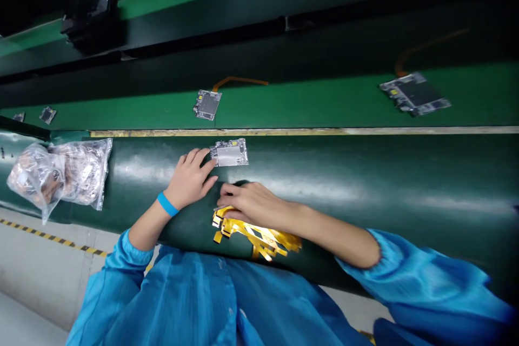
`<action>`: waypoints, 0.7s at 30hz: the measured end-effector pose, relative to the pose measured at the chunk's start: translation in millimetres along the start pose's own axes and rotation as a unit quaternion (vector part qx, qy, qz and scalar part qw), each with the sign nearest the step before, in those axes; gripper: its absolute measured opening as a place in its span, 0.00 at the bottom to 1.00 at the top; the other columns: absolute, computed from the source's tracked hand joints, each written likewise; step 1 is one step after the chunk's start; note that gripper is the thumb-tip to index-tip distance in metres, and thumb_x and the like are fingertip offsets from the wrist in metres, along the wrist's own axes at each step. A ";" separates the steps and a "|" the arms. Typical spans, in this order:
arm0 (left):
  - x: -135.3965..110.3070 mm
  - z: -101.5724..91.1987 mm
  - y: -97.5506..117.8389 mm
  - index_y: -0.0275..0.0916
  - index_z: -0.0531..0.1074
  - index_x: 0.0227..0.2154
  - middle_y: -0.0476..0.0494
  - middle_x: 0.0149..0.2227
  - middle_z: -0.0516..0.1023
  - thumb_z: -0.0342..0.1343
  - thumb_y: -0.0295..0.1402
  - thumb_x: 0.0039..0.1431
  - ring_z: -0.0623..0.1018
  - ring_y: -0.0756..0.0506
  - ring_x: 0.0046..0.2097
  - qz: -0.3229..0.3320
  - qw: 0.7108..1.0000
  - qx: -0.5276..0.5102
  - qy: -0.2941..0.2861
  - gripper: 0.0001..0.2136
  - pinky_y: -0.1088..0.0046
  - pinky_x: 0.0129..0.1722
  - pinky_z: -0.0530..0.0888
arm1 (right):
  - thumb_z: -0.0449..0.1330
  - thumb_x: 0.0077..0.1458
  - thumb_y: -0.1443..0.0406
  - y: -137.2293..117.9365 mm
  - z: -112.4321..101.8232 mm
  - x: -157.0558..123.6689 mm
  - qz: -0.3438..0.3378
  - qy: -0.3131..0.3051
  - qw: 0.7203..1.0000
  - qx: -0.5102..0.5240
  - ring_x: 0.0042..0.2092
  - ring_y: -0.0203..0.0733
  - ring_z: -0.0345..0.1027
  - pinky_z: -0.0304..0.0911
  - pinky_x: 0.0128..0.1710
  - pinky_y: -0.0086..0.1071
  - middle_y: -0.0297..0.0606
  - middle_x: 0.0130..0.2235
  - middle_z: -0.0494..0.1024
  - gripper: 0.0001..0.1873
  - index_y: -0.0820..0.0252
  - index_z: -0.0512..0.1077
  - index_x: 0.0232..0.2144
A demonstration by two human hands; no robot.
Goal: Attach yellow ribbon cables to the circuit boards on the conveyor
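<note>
A circuit board (pixel 229 154) with a silvery plate lies flat near the inner edge of the green work surface. At its left side my left hand (pixel 193 175) reaches over with fingers apart, the fingertips touching the board's edge. My right hand (pixel 249 203) is curled over a loose pile of yellow flat flex cables (pixel 267 239) close to my body. Its thumb and fingers are closed at the pile's left end, around a flex cable end; how many cables are pinched is hidden by the fingers.
Beyond a pale strip (pixel 308 131), a green belt carries a circuit board (pixel 208 104) and another board (pixel 416 93), each with an orange flex cable. Smaller boards (pixel 47 114) lie farther left. Clear plastic bags (pixel 83 170) of copper-coloured parts rest at the left. A dark device (pixel 91 13) stands behind.
</note>
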State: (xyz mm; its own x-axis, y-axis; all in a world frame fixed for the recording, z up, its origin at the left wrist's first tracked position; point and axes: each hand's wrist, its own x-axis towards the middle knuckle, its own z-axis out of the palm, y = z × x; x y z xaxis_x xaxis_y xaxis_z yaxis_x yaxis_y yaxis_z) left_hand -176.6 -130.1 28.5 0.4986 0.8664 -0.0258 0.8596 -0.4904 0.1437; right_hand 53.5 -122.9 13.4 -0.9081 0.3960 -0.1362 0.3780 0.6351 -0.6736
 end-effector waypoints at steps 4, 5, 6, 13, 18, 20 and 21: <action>36.7 -0.5 2.8 0.37 0.67 0.64 0.28 0.67 0.66 0.58 0.42 0.68 0.68 0.30 0.64 0.034 0.998 0.010 -0.042 0.25 0.53 0.54 0.73 | 0.64 0.65 0.64 -1.3 0.4 5.1 0.003 -0.007 1.000 0.027 0.36 0.41 0.76 0.55 0.30 0.33 0.39 0.44 0.82 0.07 0.55 0.82 0.42; 44.2 -0.2 2.7 0.37 0.66 0.65 0.27 0.67 0.66 0.59 0.41 0.68 0.68 0.30 0.64 0.044 0.998 0.011 -0.053 0.26 0.53 0.55 0.73 | 0.64 0.65 0.64 -0.9 0.1 5.7 0.005 -0.006 0.999 0.036 0.36 0.41 0.76 0.55 0.31 0.33 0.38 0.43 0.82 0.06 0.55 0.82 0.42; 50.5 0.3 2.1 0.37 0.66 0.65 0.27 0.67 0.66 0.60 0.40 0.67 0.68 0.30 0.64 0.052 0.996 0.013 -0.065 0.27 0.53 0.55 0.73 | 0.64 0.65 0.65 -0.5 -0.3 6.0 0.006 -0.004 0.999 0.045 0.37 0.41 0.76 0.55 0.31 0.33 0.38 0.42 0.82 0.06 0.56 0.81 0.41; 55.2 0.4 -17.8 0.40 0.71 0.62 0.33 0.61 0.71 0.61 0.34 0.67 0.71 0.34 0.59 0.088 0.988 0.036 -0.120 0.22 0.58 0.51 0.75 | 0.59 0.69 0.62 3.3 3.8 3.1 -0.001 0.042 0.993 0.111 0.38 0.41 0.77 0.58 0.32 0.31 0.37 0.41 0.84 0.11 0.53 0.83 0.41; 35.1 -9.2 -32.9 0.41 0.71 0.62 0.34 0.60 0.72 0.61 0.34 0.67 0.72 0.35 0.57 0.082 0.988 0.055 -0.121 0.21 0.58 0.50 0.74 | 0.58 0.70 0.59 5.4 8.3 -1.7 0.007 0.149 0.972 0.182 0.34 0.36 0.76 0.63 0.34 0.31 0.39 0.46 0.83 0.14 0.53 0.85 0.41; 31.3 -13.4 -33.8 0.41 0.71 0.62 0.34 0.60 0.72 0.61 0.34 0.68 0.71 0.35 0.58 0.076 0.988 0.063 -0.119 0.21 0.58 0.51 0.74 | 0.59 0.69 0.55 8.0 5.5 -3.2 0.024 0.194 0.954 0.229 0.33 0.37 0.75 0.64 0.33 0.31 0.40 0.41 0.82 0.16 0.54 0.85 0.40; 31.2 -15.1 -33.1 0.40 0.72 0.61 0.33 0.61 0.72 0.61 0.34 0.68 0.71 0.34 0.58 0.077 0.988 0.065 -0.117 0.21 0.58 0.51 0.74 | 0.60 0.68 0.53 10.5 3.0 -3.8 0.043 0.212 0.942 0.256 0.33 0.38 0.75 0.65 0.33 0.31 0.40 0.38 0.82 0.17 0.55 0.85 0.38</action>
State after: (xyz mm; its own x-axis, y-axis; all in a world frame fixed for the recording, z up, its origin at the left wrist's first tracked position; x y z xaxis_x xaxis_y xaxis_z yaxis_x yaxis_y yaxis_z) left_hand -191.2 -85.4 37.9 0.6240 0.7423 -0.2442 0.7708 -0.6360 0.0362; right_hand 60.4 -119.7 4.6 -0.6831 0.7300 0.0234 0.2115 0.2284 -0.9503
